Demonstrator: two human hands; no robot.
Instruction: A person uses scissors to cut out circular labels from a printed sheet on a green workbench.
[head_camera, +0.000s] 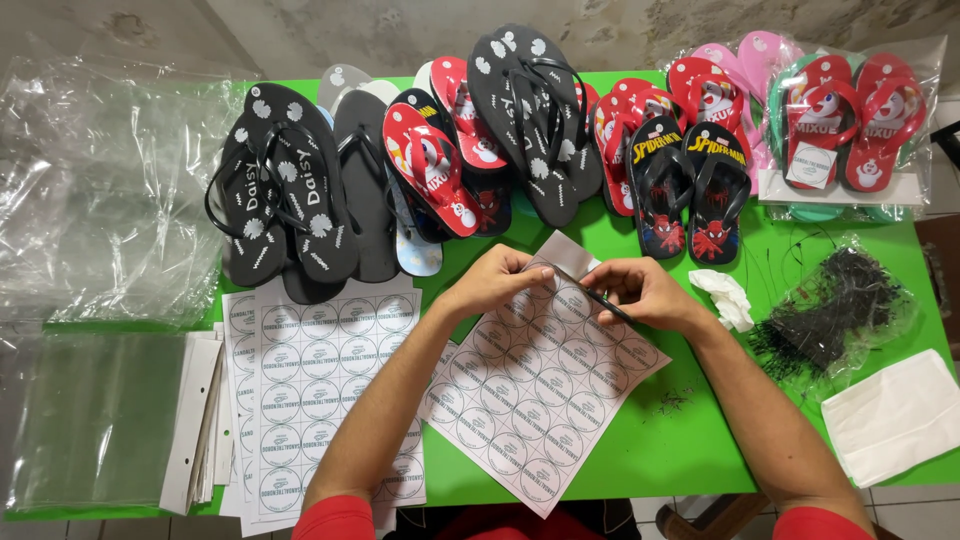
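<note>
A tilted sheet of round stickers (535, 385) lies on the green table (690, 440), near the middle, with its far corner held between both hands. The left hand (495, 280) is pinched shut on that far edge, while a thin dark tool (590, 290) is gripped in the closed fingers of the right hand (650, 290), its tip laid against the sheet. A sticker is probably best lifted by its rim, with the backing pressed flat. Pale circles in rows cover the sheet. Flip-flops (520, 130) are lined along the far edge; more sticker sheets (320, 380) lie left.
</note>
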